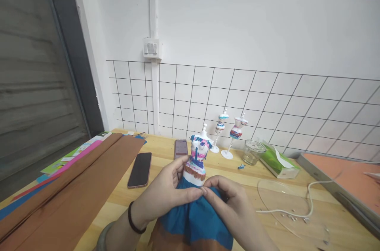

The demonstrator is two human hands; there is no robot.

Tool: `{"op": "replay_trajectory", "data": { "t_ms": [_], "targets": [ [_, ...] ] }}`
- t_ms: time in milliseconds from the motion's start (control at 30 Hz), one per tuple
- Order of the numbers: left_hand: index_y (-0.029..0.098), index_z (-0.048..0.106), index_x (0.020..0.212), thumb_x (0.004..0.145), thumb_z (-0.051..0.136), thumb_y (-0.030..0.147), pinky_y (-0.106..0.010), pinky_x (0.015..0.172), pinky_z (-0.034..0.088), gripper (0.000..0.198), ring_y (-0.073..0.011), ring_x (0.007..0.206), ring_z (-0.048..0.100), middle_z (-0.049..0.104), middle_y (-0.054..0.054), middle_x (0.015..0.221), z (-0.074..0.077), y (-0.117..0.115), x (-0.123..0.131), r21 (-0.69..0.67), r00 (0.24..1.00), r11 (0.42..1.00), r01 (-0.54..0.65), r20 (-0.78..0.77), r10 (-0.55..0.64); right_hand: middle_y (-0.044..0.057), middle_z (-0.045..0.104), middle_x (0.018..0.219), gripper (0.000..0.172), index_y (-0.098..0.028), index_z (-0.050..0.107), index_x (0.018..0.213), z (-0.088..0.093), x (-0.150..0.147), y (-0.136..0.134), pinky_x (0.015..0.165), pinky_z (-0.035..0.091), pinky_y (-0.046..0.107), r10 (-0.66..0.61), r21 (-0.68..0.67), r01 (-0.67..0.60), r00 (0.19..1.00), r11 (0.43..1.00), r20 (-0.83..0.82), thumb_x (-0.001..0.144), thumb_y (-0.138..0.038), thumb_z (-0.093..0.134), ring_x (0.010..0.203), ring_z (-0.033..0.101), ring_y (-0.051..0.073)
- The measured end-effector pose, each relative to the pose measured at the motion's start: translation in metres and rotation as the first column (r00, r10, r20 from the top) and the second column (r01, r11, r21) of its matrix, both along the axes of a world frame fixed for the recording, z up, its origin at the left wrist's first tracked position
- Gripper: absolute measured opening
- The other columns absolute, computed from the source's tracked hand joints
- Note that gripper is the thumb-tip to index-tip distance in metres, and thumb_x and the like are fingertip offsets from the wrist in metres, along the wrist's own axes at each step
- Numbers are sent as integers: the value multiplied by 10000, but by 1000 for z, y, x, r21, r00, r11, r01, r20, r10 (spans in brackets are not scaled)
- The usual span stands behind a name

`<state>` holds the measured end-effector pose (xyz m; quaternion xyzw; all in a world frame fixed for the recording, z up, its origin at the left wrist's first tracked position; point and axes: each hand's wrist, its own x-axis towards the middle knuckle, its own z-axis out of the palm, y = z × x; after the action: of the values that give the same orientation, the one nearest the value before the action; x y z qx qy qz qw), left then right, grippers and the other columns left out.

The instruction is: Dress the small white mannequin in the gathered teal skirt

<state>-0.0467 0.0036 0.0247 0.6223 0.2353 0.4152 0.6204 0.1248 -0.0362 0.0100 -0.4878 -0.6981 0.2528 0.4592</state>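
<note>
A small white mannequin torso (199, 155) with pink, blue and brown wrapped strips stands in front of me. A blue crepe paper skirt (196, 219) with a brown layer beneath hangs from its waist. My left hand (166, 195) pinches the blue paper at the waist, fingers closed. My right hand (228, 199) pinches the same gathered edge, thumb and forefinger pressed together beside the left fingertips.
Brown crepe paper sheets (68, 191) lie left over coloured paper. Two phones (140, 169) (181, 148) lie on the wooden table (157, 154). Two smaller decorated mannequins (221, 130) (236, 134), a glass cup (252, 152), a green tissue pack (277, 160), a clear disc (285, 203) and a white cable (310, 195) sit right.
</note>
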Motion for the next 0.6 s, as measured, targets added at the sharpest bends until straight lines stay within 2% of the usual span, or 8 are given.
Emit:
{"op": "replay_trajectory", "data": {
  "t_ms": [133, 233, 333, 400, 467, 533, 600],
  "targets": [
    [177, 440, 1245, 651, 743, 202, -398, 1003, 354, 668, -270, 1192, 455, 548, -106, 1252, -1, 1, 3, -12, 998, 999, -44, -55, 43, 21, 662, 701, 242, -189, 613, 713, -2, -2, 3, 620, 469, 258, 8, -43, -8, 1000, 999, -7, 805, -406, 556, 679, 606, 169],
    [164, 448, 1241, 646, 742, 181, -399, 1011, 343, 664, -271, 1198, 452, 520, -120, 1286, -1, 2, 3, -52, 998, 997, -61, -30, 59, 20, 648, 718, 233, -191, 596, 735, -2, 0, 4, 639, 477, 266, 26, -47, -25, 1000, 999, 6, 825, -396, 534, 696, 601, 168],
    [158, 486, 1205, 669, 718, 163, -379, 976, 373, 584, -266, 1169, 484, 566, -115, 1233, 2, 4, 0, -116, 999, 992, -40, -5, 40, 48, 630, 913, 159, -211, 579, 891, 1, 5, 1, 762, 482, 297, -31, 97, 24, 997, 995, 70, 845, -350, 515, 873, 591, 189],
    [157, 513, 1171, 694, 694, 161, -361, 938, 398, 511, -262, 1139, 509, 603, -108, 1178, 4, 6, -3, -142, 998, 988, -67, 9, 69, 70, 565, 1100, 220, -240, 536, 1043, 5, 10, -5, 854, 462, 326, -70, 240, 31, 986, 970, 154, 840, -325, 524, 1037, 537, 209],
    [151, 536, 1132, 709, 679, 170, -351, 896, 419, 447, -266, 1107, 531, 626, -108, 1128, 4, 10, -6, -161, 993, 981, -107, 30, 114, 89, 503, 1191, 397, -257, 477, 1163, 9, 12, -11, 868, 469, 343, -50, 344, -53, 958, 937, 283, 792, -350, 584, 1109, 497, 238],
    [142, 557, 1091, 718, 671, 195, -345, 856, 437, 394, -269, 1064, 557, 647, -109, 1073, 3, 14, -10, -182, 988, 975, -127, 59, 140, 113, 505, 1172, 580, -240, 448, 1227, 11, 9, -16, 822, 497, 364, -21, 422, -181, 902, 889, 432, 711, -393, 663, 1079, 510, 273],
    [133, 566, 1066, 719, 670, 219, -345, 827, 448, 372, -261, 996, 592, 665, -105, 1006, 2, 18, -12, -207, 984, 969, -133, 92, 154, 133, 536, 1108, 593, -215, 470, 1232, 10, 3, -17, 770, 510, 389, -77, 504, -244, 843, 828, 533, 694, -354, 678, 1011, 537, 290]
  ]
}}
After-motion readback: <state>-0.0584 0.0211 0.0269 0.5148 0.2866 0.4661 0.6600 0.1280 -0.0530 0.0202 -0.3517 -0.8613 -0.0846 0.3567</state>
